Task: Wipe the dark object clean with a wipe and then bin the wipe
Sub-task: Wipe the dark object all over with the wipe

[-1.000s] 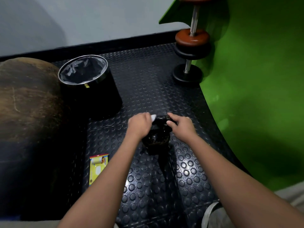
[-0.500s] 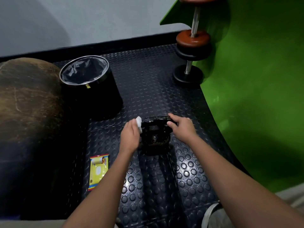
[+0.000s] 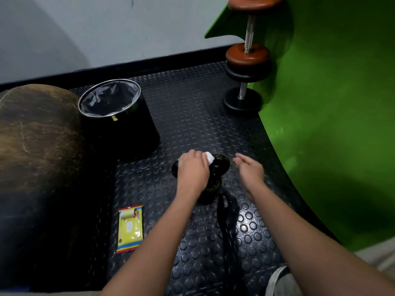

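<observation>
So the dark object point(image 3: 215, 174) sits on the studded black rubber floor point(image 3: 192, 116), roughly in the middle of the view. It looks like a kettlebell, with a ring handle on top and a round body below, but it's so dark I can't make out much detail. The left hand point(image 3: 193, 170) lies over the top of it, fingers curled around a small white wipe point(image 3: 209, 157) which pokes out past the knuckles and is pressed against the handle. The right hand point(image 3: 250, 170) hovers just beside the object on its right, not touching it as far as I can tell, fingers loosely bent and holding nothing.

Behind and to the left stands the black bin point(image 3: 119, 118) with a shiny metal rim and a grey plastic liner inside, near the object but clearly apart from it. A yellow pack of wipes point(image 3: 130, 228) lies flat on the floor to the left of the left forearm.

Other stuff around: a big brown rounded thing point(image 3: 36, 133) fills the left side, can't say what it is. A dumbbell point(image 3: 245, 63) with brown and black plates stands on end at the back right, up against a bright green curved panel point(image 3: 333, 116). Grey wall point(image 3: 106, 28) at the back with a black skirting strip along the floor
</observation>
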`<state>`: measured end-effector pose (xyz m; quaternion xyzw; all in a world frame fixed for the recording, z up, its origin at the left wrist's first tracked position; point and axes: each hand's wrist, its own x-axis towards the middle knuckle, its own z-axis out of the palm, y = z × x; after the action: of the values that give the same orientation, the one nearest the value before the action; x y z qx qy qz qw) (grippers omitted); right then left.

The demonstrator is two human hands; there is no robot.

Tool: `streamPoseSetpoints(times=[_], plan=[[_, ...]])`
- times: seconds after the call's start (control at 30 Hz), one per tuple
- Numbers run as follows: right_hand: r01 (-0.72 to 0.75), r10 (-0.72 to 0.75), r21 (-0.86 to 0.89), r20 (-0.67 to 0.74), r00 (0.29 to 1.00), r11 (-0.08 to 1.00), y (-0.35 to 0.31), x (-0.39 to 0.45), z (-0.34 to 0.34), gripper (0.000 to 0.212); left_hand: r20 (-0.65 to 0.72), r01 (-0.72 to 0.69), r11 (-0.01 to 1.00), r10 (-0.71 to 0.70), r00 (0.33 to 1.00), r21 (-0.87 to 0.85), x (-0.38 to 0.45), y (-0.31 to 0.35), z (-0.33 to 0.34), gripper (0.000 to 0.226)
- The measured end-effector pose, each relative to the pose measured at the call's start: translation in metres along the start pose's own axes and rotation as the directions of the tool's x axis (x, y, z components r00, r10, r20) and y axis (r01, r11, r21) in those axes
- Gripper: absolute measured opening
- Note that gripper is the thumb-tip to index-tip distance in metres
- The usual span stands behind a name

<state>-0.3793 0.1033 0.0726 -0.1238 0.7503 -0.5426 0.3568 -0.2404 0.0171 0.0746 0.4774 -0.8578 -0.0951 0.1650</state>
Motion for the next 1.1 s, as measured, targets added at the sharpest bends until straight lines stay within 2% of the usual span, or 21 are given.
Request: streamPoseSetpoints(times=[0.07, 0.17, 0.33, 0.43, 0.5, 0.57, 0.63, 0.7, 0.8, 0.87, 0.97, 1.03, 1.1], plan=[[-0.035, 0.040, 0.038, -0.138, 0.990, 0.999, 0.010, -0.004, -0.002, 0.025, -0.010, -0.060, 0.997, 0.060, 0.998, 0.039, -0.004, 0.014, 0.000, 0.041], [-0.096, 0.108, 0.059, -0.253, 0.961, 0.994, 0.028, -0.009, -0.009, 0.025, -0.002, -0.137, 0.986, 0.138, 0.990, 0.092, -0.007, 0.025, 0.005, 0.042], [-0.136, 0.142, 0.041, -0.303, 0.942, 0.990, 0.042, -0.013, -0.017, 0.024, 0.025, -0.245, 0.964, 0.244, 0.969, 0.106, -0.012, 0.027, 0.014, 0.048], [-0.069, 0.057, -0.031, -0.292, 0.955, 0.997, 0.033, -0.014, -0.012, 0.021, 0.019, -0.315, 0.948, 0.314, 0.949, 0.055, -0.012, 0.025, 0.010, 0.045], [-0.001, -0.025, -0.094, -0.271, 0.962, 0.996, 0.025, -0.015, -0.006, 0.021, -0.041, -0.351, 0.936, 0.350, 0.936, -0.018, -0.012, 0.021, 0.000, 0.039], [0.081, -0.116, -0.144, -0.248, 0.962, 0.986, 0.018, -0.017, 0.001, 0.021, -0.162, -0.299, 0.950, 0.282, 0.946, -0.090, -0.013, 0.011, -0.012, 0.031], [0.173, -0.209, -0.180, -0.202, 0.957, 0.968, 0.011, -0.018, 0.009, 0.020, -0.260, -0.148, 0.973, 0.099, 0.961, -0.176, -0.012, -0.004, -0.021, 0.025], [0.284, -0.321, -0.249, -0.126, 0.939, 0.926, 0.004, -0.018, 0.018, 0.020, -0.283, -0.007, 0.972, -0.061, 0.957, -0.233, -0.011, -0.022, -0.024, 0.022], [0.470, -0.497, -0.387, 0.033, 0.867, 0.794, -0.003, -0.017, 0.029, 0.026, -0.198, 0.137, 0.959, -0.189, 0.962, -0.248, -0.010, -0.046, -0.019, 0.025], [0.542, -0.530, -0.429, 0.159, 0.833, 0.723, -0.003, -0.015, 0.035, 0.033, -0.109, 0.183, 0.939, -0.223, 0.969, -0.292, -0.012, -0.055, -0.012, 0.029], [0.619, -0.533, -0.527, 0.327, 0.780, 0.583, 0.003, -0.011, 0.043, 0.039, -0.002, 0.228, 0.863, -0.257, 0.967, -0.451, -0.019, -0.057, -0.005, 0.036], [0.639, -0.540, -0.567, 0.362, 0.760, 0.520, 0.006, -0.008, 0.044, 0.040, 0.021, 0.242, 0.827, -0.268, 0.963, -0.508, -0.021, -0.057, -0.004, 0.039], [0.648, -0.550, -0.571, 0.366, 0.751, 0.505, 0.007, -0.006, 0.042, 0.040, 0.029, 0.249, 0.817, -0.274, 0.961, -0.520, -0.020, -0.059, -0.003, 0.041]])
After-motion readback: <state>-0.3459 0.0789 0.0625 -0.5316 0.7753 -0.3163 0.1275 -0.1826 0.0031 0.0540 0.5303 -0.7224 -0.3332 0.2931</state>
